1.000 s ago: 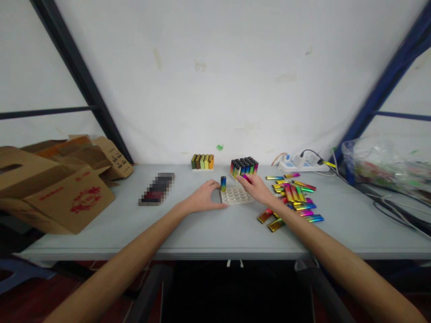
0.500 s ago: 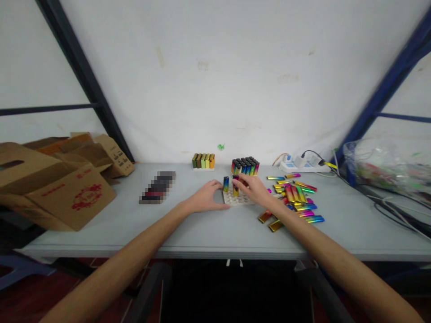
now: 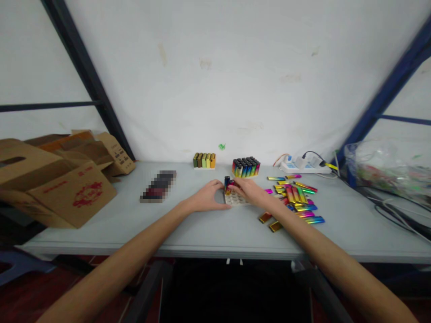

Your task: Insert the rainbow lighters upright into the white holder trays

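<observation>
My left hand [image 3: 206,196] is curved around the left end of a white tray [image 3: 240,200] with rows of holes, its thumb at the front corner and its fingers farther back. One blue lighter [image 3: 226,181] stands upright at the tray's left end. Right beside it, my right hand [image 3: 248,189] pinches a dark pink and gold lighter [image 3: 230,185] from above. Whether that lighter's base sits in a hole is hidden. To the right lies a loose pile of shiny rainbow-coloured lighters [image 3: 296,194], partly behind my right forearm.
At the back stand a tray full of black-topped rainbow lighters [image 3: 246,167] and a smaller block of green, brown and yellow lighters [image 3: 204,160]. A blurred dark object [image 3: 158,186] lies left. Cardboard boxes [image 3: 70,188] fill the left end; a power strip [image 3: 305,168] and cables lie right.
My right hand has moved a little left with the pinched lighter, bringing it close beside the standing blue one. My left hand has stayed at the tray's left end.
</observation>
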Motion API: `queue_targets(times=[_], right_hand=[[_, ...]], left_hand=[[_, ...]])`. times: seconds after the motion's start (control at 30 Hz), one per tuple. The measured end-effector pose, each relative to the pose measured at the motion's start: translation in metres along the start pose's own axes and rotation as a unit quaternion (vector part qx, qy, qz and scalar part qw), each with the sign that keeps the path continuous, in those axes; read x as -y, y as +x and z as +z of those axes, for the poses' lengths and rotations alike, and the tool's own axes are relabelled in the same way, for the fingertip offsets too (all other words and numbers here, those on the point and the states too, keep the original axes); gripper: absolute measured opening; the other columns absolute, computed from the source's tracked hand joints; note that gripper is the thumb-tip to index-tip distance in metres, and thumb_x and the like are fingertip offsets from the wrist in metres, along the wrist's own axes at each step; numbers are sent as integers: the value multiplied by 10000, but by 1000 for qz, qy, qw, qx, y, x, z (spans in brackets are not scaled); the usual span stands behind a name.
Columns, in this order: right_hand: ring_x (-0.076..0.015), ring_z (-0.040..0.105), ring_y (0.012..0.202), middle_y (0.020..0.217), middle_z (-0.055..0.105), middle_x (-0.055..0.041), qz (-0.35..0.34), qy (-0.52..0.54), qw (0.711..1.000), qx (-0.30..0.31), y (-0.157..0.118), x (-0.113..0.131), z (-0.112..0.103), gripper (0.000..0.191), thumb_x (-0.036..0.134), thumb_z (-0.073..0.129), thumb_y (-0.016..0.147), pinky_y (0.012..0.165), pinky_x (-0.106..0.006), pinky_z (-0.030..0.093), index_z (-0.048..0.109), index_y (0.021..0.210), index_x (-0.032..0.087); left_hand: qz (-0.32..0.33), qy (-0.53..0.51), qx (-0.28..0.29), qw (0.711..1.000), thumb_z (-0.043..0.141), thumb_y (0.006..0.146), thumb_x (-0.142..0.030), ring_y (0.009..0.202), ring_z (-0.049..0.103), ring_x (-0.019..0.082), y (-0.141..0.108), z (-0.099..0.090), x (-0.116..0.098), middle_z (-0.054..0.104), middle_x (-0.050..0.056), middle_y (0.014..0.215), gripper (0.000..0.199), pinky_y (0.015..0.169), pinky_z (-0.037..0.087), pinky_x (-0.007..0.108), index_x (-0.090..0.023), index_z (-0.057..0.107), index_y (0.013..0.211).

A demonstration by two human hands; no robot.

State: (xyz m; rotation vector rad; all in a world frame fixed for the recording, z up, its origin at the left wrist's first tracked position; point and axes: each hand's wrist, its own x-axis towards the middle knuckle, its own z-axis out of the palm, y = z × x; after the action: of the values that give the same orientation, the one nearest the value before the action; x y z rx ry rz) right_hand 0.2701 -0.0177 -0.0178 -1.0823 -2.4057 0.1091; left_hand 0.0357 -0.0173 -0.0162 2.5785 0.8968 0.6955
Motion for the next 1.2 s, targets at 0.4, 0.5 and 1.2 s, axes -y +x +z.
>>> queue_targets(times=[0.4, 0.5, 1.2], right_hand=[[-221, 636, 827, 910, 692, -114, 23, -108, 994, 10, -11, -13, -35, 341, 368, 450, 1083, 782, -319, 442, 690, 973, 153], [-245, 657, 880, 964, 723, -132, 58, -99, 993, 21, -23, -38, -57, 234, 308, 566, 1023, 837, -345, 469, 740, 1001, 153], [-226, 691, 801, 937, 773, -86, 108, -10, 992, -58, -23, -26, -62, 402, 452, 384, 1069, 757, -304, 460, 698, 1080, 200]], left_hand=[[-7, 17, 4, 1000, 794, 727, -667, 1157, 618, 329, 0, -2, 4, 631, 115, 1208, 654, 1082, 484, 470, -194, 666, 1161], [-17, 22, 1, 1000, 789, 717, -673, 1143, 624, 331, -1, -5, 6, 636, 111, 1205, 651, 1070, 493, 471, -201, 670, 1151], [-23, 33, 4, 999, 781, 716, -692, 1145, 624, 334, -1, -8, 9, 641, 116, 1202, 662, 1061, 493, 453, -197, 679, 1144]])
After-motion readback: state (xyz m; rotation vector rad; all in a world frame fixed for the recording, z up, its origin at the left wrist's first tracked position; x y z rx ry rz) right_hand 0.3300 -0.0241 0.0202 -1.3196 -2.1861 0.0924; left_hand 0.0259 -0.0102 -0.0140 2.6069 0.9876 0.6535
